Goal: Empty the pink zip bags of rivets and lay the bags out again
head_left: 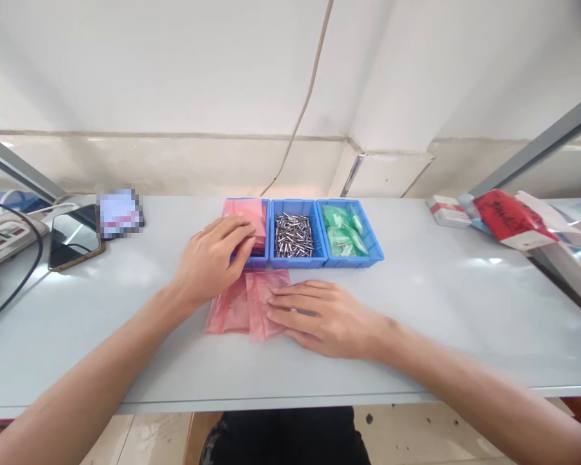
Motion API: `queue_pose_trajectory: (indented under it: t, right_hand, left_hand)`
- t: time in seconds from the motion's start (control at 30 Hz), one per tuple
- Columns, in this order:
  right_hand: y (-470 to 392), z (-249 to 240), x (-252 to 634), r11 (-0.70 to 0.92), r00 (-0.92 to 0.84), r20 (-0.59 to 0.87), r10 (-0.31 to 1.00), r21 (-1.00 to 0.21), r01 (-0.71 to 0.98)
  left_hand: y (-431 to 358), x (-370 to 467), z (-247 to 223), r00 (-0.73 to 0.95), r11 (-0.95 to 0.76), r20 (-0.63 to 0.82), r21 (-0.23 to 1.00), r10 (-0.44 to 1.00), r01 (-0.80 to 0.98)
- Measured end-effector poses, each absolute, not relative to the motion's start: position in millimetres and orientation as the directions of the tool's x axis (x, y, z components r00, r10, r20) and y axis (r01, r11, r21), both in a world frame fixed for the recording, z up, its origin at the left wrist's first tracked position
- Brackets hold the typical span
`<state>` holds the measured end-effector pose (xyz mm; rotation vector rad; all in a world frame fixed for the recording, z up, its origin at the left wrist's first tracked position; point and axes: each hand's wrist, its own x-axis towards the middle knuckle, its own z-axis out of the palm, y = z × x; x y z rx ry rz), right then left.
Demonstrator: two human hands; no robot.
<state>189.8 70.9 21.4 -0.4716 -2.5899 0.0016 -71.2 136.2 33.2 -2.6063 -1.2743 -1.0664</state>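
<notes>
My left hand (215, 255) reaches over the left blue bin (257, 263), its fingers resting on the pink plastic bags (246, 210) stacked inside. The thumb is apart from the palm, and no bag is lifted from the pile. Just in front of the bins, more pink zip bags (235, 310) lie flat and overlapping on the table. My right hand (326, 320) rests palm down with fingers stretched, the fingertips on the right edge of the front pink bag (260, 316). The left fingertips partly hide the bags in the bin.
A middle blue bin (297, 263) holds many small metal pins (294, 236). The right blue bin (356, 262) holds green bags (343, 232) with white pieces. A phone (75, 237) and power strip (7, 239) lie left; a small box (448, 211) and red packet (508, 216) lie right.
</notes>
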Motion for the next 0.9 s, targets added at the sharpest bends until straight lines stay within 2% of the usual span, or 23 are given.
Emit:
queue_pose_trajectory:
  t: [0.13, 0.23, 0.4, 0.5, 0.6, 0.67, 0.7, 0.73, 0.8, 0.83, 0.87, 0.9]
  right_hand:
    - [70.9, 27.4, 197.2, 0.924, -0.734, 0.569, 0.371, -0.146, 0.353]
    - [72.2, 32.1, 203.0, 0.890, -0.665, 0.602, 0.442, -0.204, 0.407]
    - [76.5, 36.2, 206.6, 0.826, -0.643, 0.527, 0.556, -0.263, 0.499]
    - [77.6, 36.5, 206.1, 0.806, -0.640, 0.491, 0.591, -0.319, 0.499]
    - [75.2, 38.4, 205.0, 0.823, -0.596, 0.570, 0.565, -0.344, 0.452]
    - [71.1, 41.5, 203.8, 0.817, -0.495, 0.652, 0.575, -0.424, 0.391]
    - [68.7, 43.3, 203.0, 0.800, -0.423, 0.680, 0.599, -0.490, 0.345]
    - [66.3, 45.1, 202.1, 0.772, -0.344, 0.691, 0.636, -0.564, 0.294]
    - [63.0, 48.2, 200.2, 0.706, -0.201, 0.676, 0.708, -0.684, 0.184]
    - [62.5, 49.2, 199.2, 0.679, -0.140, 0.665, 0.734, -0.720, 0.139]
    - [62.8, 49.9, 198.4, 0.664, -0.079, 0.660, 0.747, -0.739, 0.110]
    - [64.0, 50.2, 197.7, 0.661, -0.025, 0.661, 0.750, -0.745, 0.094]
  left_hand:
    - [139.0, -74.2, 35.2, 0.437, -0.634, 0.537, 0.260, 0.722, 0.728]
    - [137.5, -72.8, 39.3, 0.467, -0.636, 0.522, 0.206, 0.714, 0.744]
    - [136.2, -70.4, 38.1, 0.533, -0.637, 0.452, 0.108, 0.715, 0.763]
    - [138.7, -72.1, 36.3, 0.531, -0.660, 0.506, 0.106, 0.680, 0.744]
    - [137.2, -72.6, 40.5, 0.501, -0.739, 0.650, 0.141, 0.571, 0.659]
    - [131.7, -69.9, 46.3, 0.452, -0.824, 0.720, 0.299, 0.526, 0.482]
    - [127.7, -67.4, 49.1, 0.434, -0.829, 0.708, 0.446, 0.557, 0.338]
    - [123.4, -64.4, 51.6, 0.439, -0.769, 0.650, 0.614, 0.620, 0.177]
    - [114.6, -57.8, 54.3, 0.526, -0.475, 0.448, 0.875, 0.723, -0.091]
    - [110.7, -54.7, 54.4, 0.584, -0.328, 0.352, 0.933, 0.731, -0.152]
    - [107.5, -52.3, 53.8, 0.590, -0.255, 0.307, 0.951, 0.747, -0.172]
    - [105.0, -50.8, 52.9, 0.538, -0.255, 0.309, 0.951, 0.784, -0.174]
